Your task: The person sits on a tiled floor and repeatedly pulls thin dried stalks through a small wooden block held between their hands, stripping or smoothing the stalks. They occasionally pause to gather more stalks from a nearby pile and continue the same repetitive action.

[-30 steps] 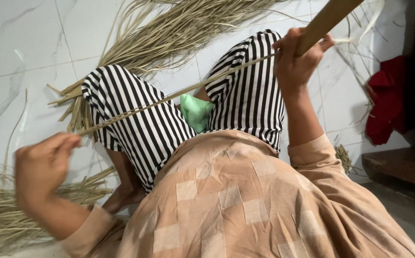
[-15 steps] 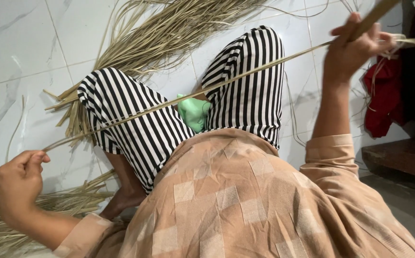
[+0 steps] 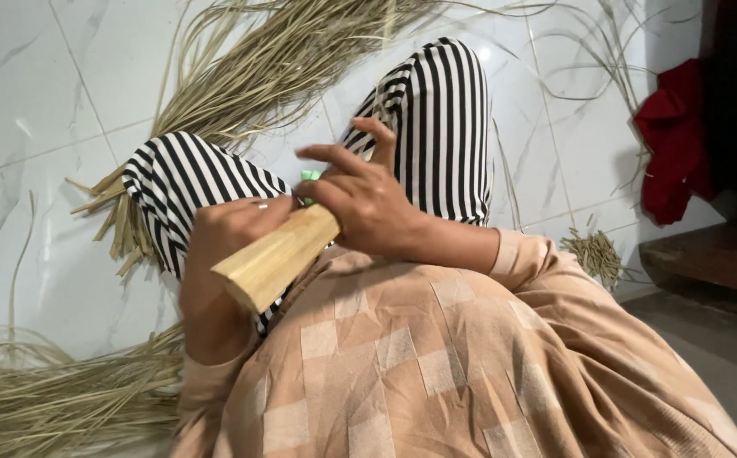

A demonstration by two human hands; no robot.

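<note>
Fingers of the left hand (image 3: pixel 228 246) wrap the pale, squared bamboo block (image 3: pixel 277 257) near its cut end; the right hand (image 3: pixel 364 203) grips the block's far part, forefinger and thumb stretched out. Block lies at centre, over the striped knees (image 3: pixel 436 127), pointing toward 7 o'clock. Dried split strips (image 3: pixel 250 76) fan out at 11 o'clock, more at 8 o'clock. Judging by this, the block is being set up between strips; a fresh strip must be picked.

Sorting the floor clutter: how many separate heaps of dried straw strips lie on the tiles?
2. One heap fans out at top centre beyond the striped knees; one heap lies at bottom left. Legs may hide more.
</note>
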